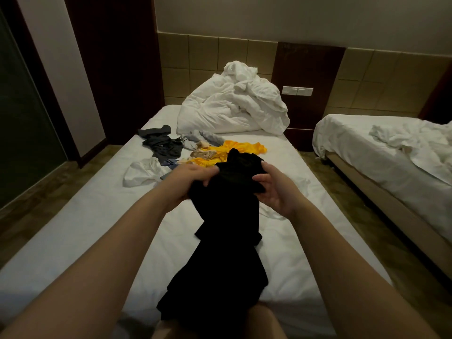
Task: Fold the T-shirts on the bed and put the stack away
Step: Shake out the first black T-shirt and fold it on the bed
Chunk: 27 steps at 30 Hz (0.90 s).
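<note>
Black T-shirt (225,211) is hanging bunched over the middle of the bed (93,216), with the left hand (188,182) and right hand (275,189) both gripping its top. Folding is seemingly just starting; the next move is likely calling for spreading it flat on the bed, short of the unfolded pile (208,152).

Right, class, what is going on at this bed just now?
A person holds a black shirt over the bed. The left hand and the right hand both grip its bunched top end, and the rest trails down onto the sheet. No folded stack shows. A yellow shirt, a white shirt and a grey shirt lie loose further up, in front of a heaped duvet.
</note>
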Motion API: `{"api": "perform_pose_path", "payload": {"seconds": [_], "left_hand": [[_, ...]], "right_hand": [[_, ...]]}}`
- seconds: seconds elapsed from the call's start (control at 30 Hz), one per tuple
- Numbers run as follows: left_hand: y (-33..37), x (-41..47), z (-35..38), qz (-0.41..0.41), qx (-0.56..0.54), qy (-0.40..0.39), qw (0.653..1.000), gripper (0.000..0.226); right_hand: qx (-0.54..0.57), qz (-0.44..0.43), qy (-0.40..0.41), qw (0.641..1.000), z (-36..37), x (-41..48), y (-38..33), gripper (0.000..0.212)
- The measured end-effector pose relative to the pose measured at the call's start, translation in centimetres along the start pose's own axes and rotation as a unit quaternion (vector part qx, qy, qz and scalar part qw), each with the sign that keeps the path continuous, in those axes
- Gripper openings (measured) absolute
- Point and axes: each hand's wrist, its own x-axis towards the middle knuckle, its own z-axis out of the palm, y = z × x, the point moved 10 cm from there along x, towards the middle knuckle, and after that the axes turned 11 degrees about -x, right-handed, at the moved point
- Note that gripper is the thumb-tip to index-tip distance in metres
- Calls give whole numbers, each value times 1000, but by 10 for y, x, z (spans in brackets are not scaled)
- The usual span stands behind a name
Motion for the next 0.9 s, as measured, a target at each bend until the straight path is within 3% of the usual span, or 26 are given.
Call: {"api": "perform_pose_path", "payload": {"seconds": [0.07, 0.13, 0.17, 0.23, 0.3, 0.4, 0.47, 0.53, 0.67, 0.73, 0.8, 0.9], "left_hand": [[-7, -2, 18, -23, 79, -60, 995, 26], [-11, -3, 30, -50, 73, -78, 993, 9], [-14, -1, 30, -60, 55, -74, 994, 15], [-18, 4, 25, -78, 23, -49, 995, 29], [-17, 9, 19, -73, 29, -12, 997, 28], [3, 21, 13, 29, 124, 18, 992, 39], [29, 25, 22, 135, 211, -7, 968, 56], [51, 26, 39, 190, 265, -44, 945, 61], [91, 30, 59, 179, 191, -71, 963, 17], [122, 28, 54, 222, 184, -19, 957, 16], [152, 24, 46, 261, 211, 46, 941, 21], [183, 18, 51, 294, 306, 88, 901, 24]], "right_hand": [[-52, -35, 58, 996, -3, 3, -5, 32], [-72, -91, 94, 989, -1, 3, -14, 22], [-63, -110, 93, 988, 1, 3, -16, 24], [3, -121, 47, 992, 9, 3, -20, 28], [97, -119, -25, 988, 21, 2, -28, 28], [134, -141, -94, 976, 36, -11, -55, 28], [122, -162, -152, 967, 53, -24, -81, 29], [120, -171, -195, 958, 65, -35, -106, 34], [133, -198, -207, 949, 68, -50, -160, 30], [71, -212, -140, 965, 53, -53, -182, 17], [-57, -240, -81, 966, 42, -62, -204, 10], [-316, -265, 6, 911, 35, -72, -221, 25]]}}
